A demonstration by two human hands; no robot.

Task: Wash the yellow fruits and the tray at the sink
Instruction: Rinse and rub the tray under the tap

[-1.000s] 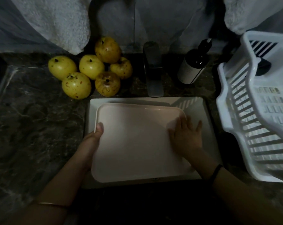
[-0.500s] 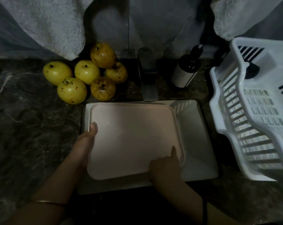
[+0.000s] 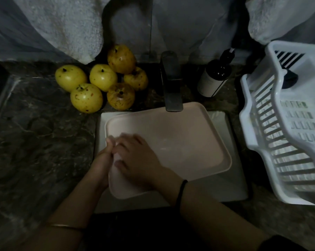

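Tray-washing step. The pale pink rectangular plastic tray [image 3: 180,138] is laid over the white rectangular sink [image 3: 234,178], broad face up, its far edge beneath the dark metal tap [image 3: 171,84] at 12 o'clock. Its long axis runs roughly from 9 to 3 o'clock, the right end turned slightly toward 2 o'clock. The 9 o'clock rim is gripped by the left hand [image 3: 102,160], thumb on top; the right hand [image 3: 136,156] is pressed flat on the tray's surface just beside it, fingers extended and spread. Whether water is running cannot be told. The six round yellow fruits [image 3: 103,77] are piled, apparently unwashed, on the dark marble worktop [image 3: 35,133] at 10 o'clock. Next, the rest of the tray's face probably needs rubbing and rinsing under the tap.
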